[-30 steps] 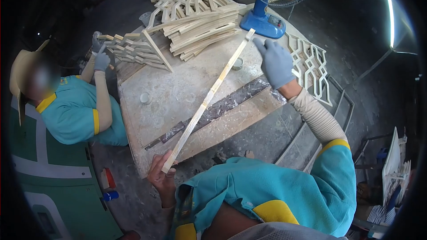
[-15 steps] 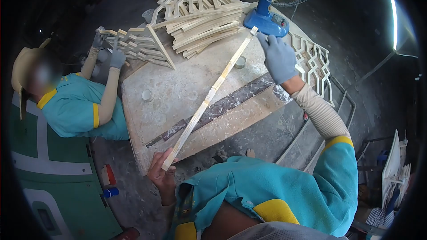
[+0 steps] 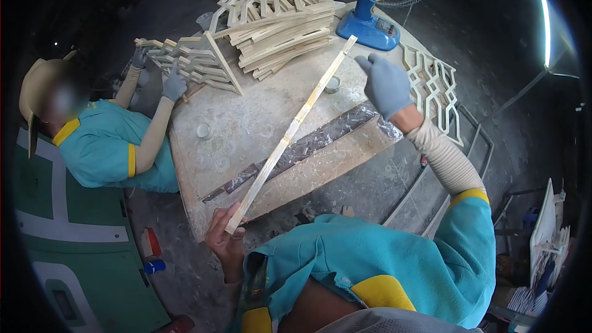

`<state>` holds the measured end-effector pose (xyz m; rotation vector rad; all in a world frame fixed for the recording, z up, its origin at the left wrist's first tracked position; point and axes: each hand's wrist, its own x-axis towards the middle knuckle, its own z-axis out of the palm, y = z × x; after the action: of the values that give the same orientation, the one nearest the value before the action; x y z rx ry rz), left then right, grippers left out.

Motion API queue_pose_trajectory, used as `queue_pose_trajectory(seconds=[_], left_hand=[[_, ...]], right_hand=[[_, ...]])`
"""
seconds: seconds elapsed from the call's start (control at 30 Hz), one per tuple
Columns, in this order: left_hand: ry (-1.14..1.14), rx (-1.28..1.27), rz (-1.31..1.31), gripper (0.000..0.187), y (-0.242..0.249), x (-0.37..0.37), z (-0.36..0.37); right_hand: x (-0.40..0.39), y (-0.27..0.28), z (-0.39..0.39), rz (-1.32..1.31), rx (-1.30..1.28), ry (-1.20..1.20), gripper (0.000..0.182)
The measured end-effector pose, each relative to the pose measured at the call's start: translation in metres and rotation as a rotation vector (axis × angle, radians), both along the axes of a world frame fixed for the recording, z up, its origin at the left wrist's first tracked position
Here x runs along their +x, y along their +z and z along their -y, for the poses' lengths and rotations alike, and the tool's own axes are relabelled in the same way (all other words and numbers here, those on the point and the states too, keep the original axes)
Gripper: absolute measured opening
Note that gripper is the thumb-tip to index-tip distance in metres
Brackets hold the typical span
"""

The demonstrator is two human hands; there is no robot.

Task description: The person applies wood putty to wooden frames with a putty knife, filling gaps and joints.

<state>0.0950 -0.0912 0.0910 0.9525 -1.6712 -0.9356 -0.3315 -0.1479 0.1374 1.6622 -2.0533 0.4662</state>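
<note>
My left hand (image 3: 226,238), bare, grips the near end of a long, thin wooden strip (image 3: 290,134). The strip slants up and away over the table, its far end raised toward the fan. Beside that far end is my right hand (image 3: 388,84) in a grey glove, with a small gap between its fingertips and the wood. Its fingers are bent together; whether something small is between them is hidden. Under the strip, a dark, paint-spattered bar (image 3: 308,148) lies along the table's near edge.
On the worn table (image 3: 246,111) stand stacked wooden lattice panels (image 3: 277,31), a blue fan (image 3: 370,28) and small round containers (image 3: 204,131). Another lattice (image 3: 431,89) leans at the right edge. At left, a co-worker (image 3: 117,142) in gloves handles a lattice panel (image 3: 194,65).
My right hand has come away from the strip's far end, slightly down and right. The strip and my left hand barely moved. The co-worker's gloved hands shifted on their panel.
</note>
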Motion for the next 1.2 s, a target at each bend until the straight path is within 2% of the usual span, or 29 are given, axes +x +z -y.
queue_pose_trajectory(seconds=[0.13, 0.27, 0.33, 0.47, 0.5, 0.57, 0.6, 0.7, 0.8, 0.83, 0.87, 0.93, 1.03, 1.2], left_hand=[[0.010, 0.009, -0.022, 0.060, -0.002, -0.001, 0.000], [0.013, -0.027, -0.024, 0.060, -0.001, -0.002, 0.003], [0.002, 0.012, -0.037, 0.060, -0.002, -0.001, 0.002], [0.023, 0.001, -0.037, 0.061, 0.001, -0.003, 0.003], [0.016, -0.003, -0.029, 0.061, 0.000, -0.001, 0.004], [0.009, -0.007, -0.024, 0.060, 0.000, 0.000, 0.003], [0.006, -0.015, -0.017, 0.060, 0.001, 0.000, 0.003], [0.014, -0.031, -0.019, 0.060, 0.001, -0.002, 0.004], [0.017, -0.039, -0.021, 0.059, -0.002, 0.001, 0.004], [0.015, -0.048, -0.025, 0.058, -0.003, 0.001, 0.005], [0.019, -0.048, -0.027, 0.058, -0.002, 0.001, 0.005], [0.011, -0.018, -0.038, 0.058, -0.001, 0.000, 0.006], [0.012, -0.014, -0.048, 0.059, 0.000, -0.001, 0.007], [0.006, 0.019, -0.062, 0.061, -0.001, 0.000, 0.007]], right_hand=[[0.010, -0.005, -0.009, 0.048, 0.015, 0.148, 0.040], [-0.004, -0.005, 0.001, 0.090, -0.026, 0.008, 0.039], [0.001, -0.011, -0.001, 0.072, -0.038, 0.115, 0.038], [0.025, 0.013, -0.018, 0.210, 0.065, 0.280, 0.035], [0.023, 0.012, -0.015, 0.216, 0.070, 0.279, 0.035], [0.012, 0.013, -0.003, 0.169, 0.043, 0.081, 0.035], [0.018, 0.013, -0.005, 0.167, 0.040, 0.085, 0.035], [0.041, 0.015, -0.028, 0.283, 0.183, 0.406, 0.045], [0.045, 0.015, -0.034, 0.243, 0.057, 0.317, 0.051], [0.044, 0.012, -0.034, 0.218, 0.004, 0.290, 0.061], [0.048, 0.009, -0.036, 0.217, 0.004, 0.294, 0.061], [0.056, 0.004, -0.040, 0.080, -0.087, 0.325, 0.067], [0.061, -0.002, -0.037, -0.016, -0.126, 0.320, 0.072], [0.066, -0.030, -0.029, -0.026, -0.120, 0.285, 0.070]])
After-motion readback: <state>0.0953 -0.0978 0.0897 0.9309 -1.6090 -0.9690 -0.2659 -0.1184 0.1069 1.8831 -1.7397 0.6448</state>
